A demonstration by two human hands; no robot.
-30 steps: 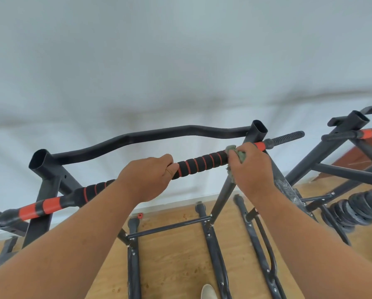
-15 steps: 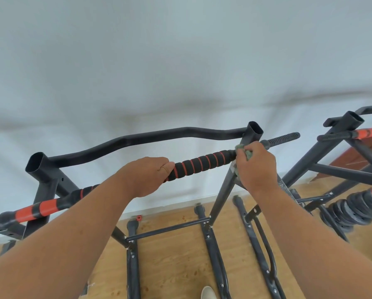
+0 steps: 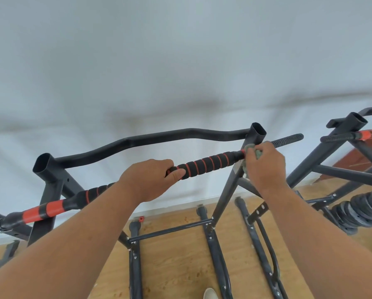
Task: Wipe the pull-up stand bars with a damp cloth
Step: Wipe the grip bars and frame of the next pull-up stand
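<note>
The right hand (image 3: 265,165) clutched the cloth (image 3: 252,149) around the front bar (image 3: 206,162) near its right end; the left hand (image 3: 150,180) gripped the foam. The rear bar (image 3: 159,137) probably remained unwiped.

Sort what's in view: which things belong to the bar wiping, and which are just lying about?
In use: left hand gripping padded bar; right hand holding green cloth on it.
Lying about: second stand, weight plates, curved rear bar.
</note>
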